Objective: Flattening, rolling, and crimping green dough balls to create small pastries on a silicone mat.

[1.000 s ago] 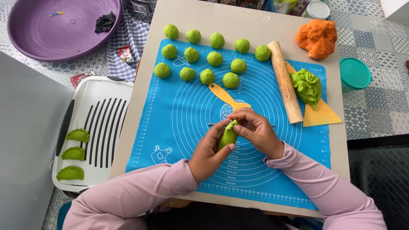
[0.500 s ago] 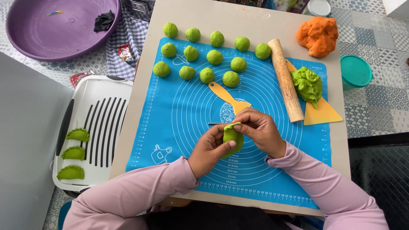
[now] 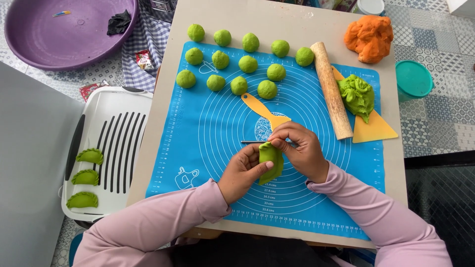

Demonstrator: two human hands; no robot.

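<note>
Both hands meet over the blue mat (image 3: pixel 208 128), left (image 3: pixel 242 170) cradling and right (image 3: pixel 299 148) pinching the folded green dumpling (image 3: pixel 271 160).

Thirteen green dough balls (image 3: pixel 239 85) lie in three rows at about eleven to twelve o'clock on the one blue mat (image 3: pixel 208 133): five in the top row, four in the middle, four in the bottom. Three folded green dumplings (image 3: pixel 85 177) sit in the one white tray (image 3: pixel 116 106) at nine o'clock. One more folded green piece (image 3: pixel 271 160) is at the centre. There is one wooden rolling pin (image 3: pixel 330 89) at one o'clock, one orange dough lump (image 3: pixel 370 37) and one green dough lump (image 3: pixel 357 95) at two o'clock, one yellow spatula (image 3: pixel 264 111), one yellow scraper (image 3: pixel 371 129), one purple basin (image 3: pixel 69 34) at ten o'clock, and one teal lid (image 3: pixel 414 79) at three o'clock.
</note>
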